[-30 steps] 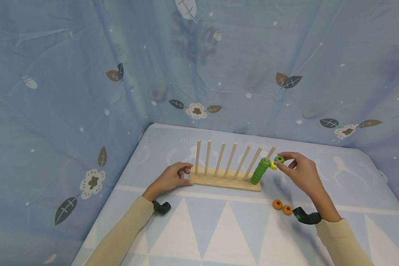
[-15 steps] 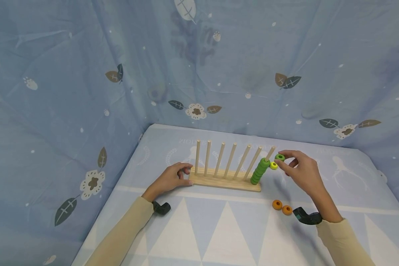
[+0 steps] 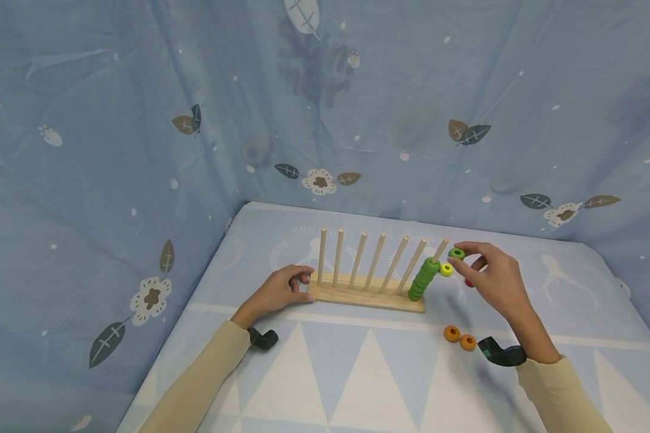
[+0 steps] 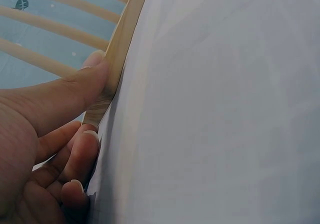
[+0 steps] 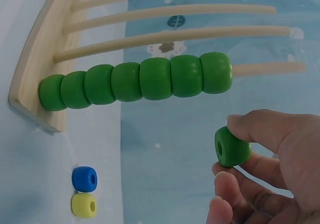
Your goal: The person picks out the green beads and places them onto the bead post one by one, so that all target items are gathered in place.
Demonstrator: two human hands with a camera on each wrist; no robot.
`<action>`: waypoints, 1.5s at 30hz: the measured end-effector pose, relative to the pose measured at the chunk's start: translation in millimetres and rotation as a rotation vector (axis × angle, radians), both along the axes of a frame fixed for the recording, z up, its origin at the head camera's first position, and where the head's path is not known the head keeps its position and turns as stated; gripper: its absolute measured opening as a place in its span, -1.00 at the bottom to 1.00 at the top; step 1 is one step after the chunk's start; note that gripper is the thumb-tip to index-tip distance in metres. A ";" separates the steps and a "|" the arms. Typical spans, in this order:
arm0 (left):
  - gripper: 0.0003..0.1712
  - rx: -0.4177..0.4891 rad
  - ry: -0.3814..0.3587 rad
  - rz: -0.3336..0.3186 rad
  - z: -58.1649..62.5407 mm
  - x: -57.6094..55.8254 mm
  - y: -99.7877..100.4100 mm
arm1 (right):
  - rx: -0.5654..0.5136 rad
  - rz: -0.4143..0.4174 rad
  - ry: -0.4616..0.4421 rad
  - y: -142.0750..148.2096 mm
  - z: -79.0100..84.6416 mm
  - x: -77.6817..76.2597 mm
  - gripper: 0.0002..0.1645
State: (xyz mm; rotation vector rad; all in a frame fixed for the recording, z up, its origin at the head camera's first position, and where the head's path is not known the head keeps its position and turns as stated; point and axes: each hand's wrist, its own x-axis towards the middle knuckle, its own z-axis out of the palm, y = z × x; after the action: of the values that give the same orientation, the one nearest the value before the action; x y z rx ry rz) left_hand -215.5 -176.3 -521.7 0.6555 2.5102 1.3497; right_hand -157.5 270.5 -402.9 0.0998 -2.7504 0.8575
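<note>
Between thumb and fingertips my right hand (image 3: 495,276) pinches a green bead (image 5: 236,146), its hole facing the peg rack in the right wrist view. The bead is held apart from the rack's rightmost peg (image 5: 272,69), near the peg's upper end. Several green beads (image 5: 155,79) are stacked on that peg, leaving its top bare. The other pegs of the wooden rack (image 3: 365,296) carry no beads. At the rack's left end, my left hand (image 3: 276,290) grips the base, thumb (image 4: 75,91) against its edge and fingers at its end.
Two orange beads (image 3: 451,337) lie on the patterned tablecloth (image 3: 368,373) in front of my right hand. Beyond the rack's right end are a yellow bead (image 5: 79,205) and a blue bead (image 5: 80,179). A red bead (image 3: 468,283) shows partly behind my right hand. Blue curtains (image 3: 357,108) stand behind.
My right hand has risen slightly and shifted a little right with the green bead, uncovering part of the red bead and more of the yellow one. My left hand stays on the rack.
</note>
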 end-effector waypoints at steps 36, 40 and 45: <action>-0.22 -0.003 -0.008 0.002 -1.2 0.2 0.2 | -0.023 -0.002 0.065 -9.6 18.8 5.2 -0.50; -0.22 0.002 -0.012 0.005 -0.1 0.8 0.3 | -0.031 -0.003 0.071 -10.5 21.0 6.3 -0.49; -0.22 0.007 -0.008 0.004 1.7 1.5 0.7 | -0.037 -0.002 0.088 -12.0 23.7 8.1 -0.48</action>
State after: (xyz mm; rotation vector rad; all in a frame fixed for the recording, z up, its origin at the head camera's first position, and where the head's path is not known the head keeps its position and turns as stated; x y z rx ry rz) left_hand -214.1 -175.7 -520.0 0.6448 2.5027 1.3610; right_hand -149.4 258.5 -379.2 0.1248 -2.6518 0.8812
